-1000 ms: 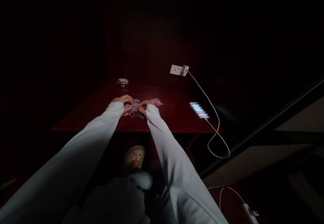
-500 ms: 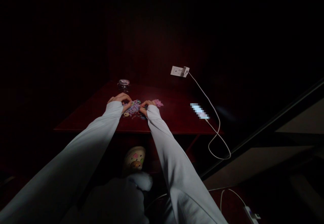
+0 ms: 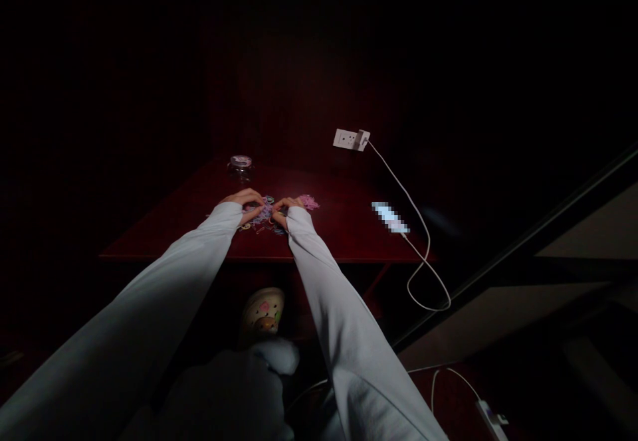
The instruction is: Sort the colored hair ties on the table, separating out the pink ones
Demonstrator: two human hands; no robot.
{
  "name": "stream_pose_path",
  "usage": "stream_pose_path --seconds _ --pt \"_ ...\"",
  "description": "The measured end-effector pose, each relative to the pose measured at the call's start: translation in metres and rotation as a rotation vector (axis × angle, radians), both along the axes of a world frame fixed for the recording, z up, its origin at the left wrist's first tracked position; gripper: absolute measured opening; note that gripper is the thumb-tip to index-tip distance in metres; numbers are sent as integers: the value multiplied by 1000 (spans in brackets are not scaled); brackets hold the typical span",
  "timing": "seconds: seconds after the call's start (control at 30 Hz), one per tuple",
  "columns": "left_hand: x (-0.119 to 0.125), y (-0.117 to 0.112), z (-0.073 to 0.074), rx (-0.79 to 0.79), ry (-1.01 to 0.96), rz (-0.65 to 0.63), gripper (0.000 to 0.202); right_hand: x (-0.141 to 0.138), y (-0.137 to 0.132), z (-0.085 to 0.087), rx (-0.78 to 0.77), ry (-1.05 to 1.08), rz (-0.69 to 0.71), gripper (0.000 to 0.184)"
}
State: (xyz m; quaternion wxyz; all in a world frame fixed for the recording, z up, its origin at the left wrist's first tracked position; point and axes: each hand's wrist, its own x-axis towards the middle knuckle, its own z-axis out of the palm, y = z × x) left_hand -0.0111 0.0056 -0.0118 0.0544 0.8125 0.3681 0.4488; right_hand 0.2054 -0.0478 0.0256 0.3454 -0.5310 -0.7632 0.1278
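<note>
A loose heap of small colourful bands [image 3: 260, 214], mostly purple with some green and yellow, lies near the front of the dark red table; they look like little elastic hair ties. My left hand [image 3: 246, 198] reaches into its left side with fingers bent and tips pressed together. From the right, my right hand [image 3: 285, 205] pinches at the same heap, close to the left fingertips. Whatever is between the fingers is too small to make out. A separate pink bunch of bands [image 3: 309, 202] sits just beyond my right hand.
Behind my left hand stands a clear jar [image 3: 241, 167] with a lid. On the right a phone [image 3: 390, 217] lies charging, its white cable [image 3: 421, 212] looping from a wall socket [image 3: 351, 139] past the table edge [image 3: 343, 260]. A power strip [image 3: 491, 420] is at lower right.
My left hand has shifted slightly right, closer to my right hand, and covers more of the heap. The whole view has moved a little. My right hand stays about where it was.
</note>
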Motion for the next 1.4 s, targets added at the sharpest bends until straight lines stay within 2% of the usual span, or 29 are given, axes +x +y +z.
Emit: stream_pose_path --seconds 0.27,0.43,0.6,0.87,1.07,1.4 --pt "-1 -21 14 -40 44 -56 36 2 6 -3 11 -17 28 5" --pt "1 -9 5 -23 -16 -21 41 3 7 -7 31 -6 43 5" --pt "0 2 -3 -24 -35 -18 44 1 3 -3 12 -4 27 4" --pt "0 0 0 -27 -70 1 46 3 4 -5 36 8 48 6" --pt "-3 2 3 -20 -104 -55 54 2 1 -2 28 24 14 20" --pt "-3 1 5 -1 -145 -86 51 1 1 -3 1 7 32 18"
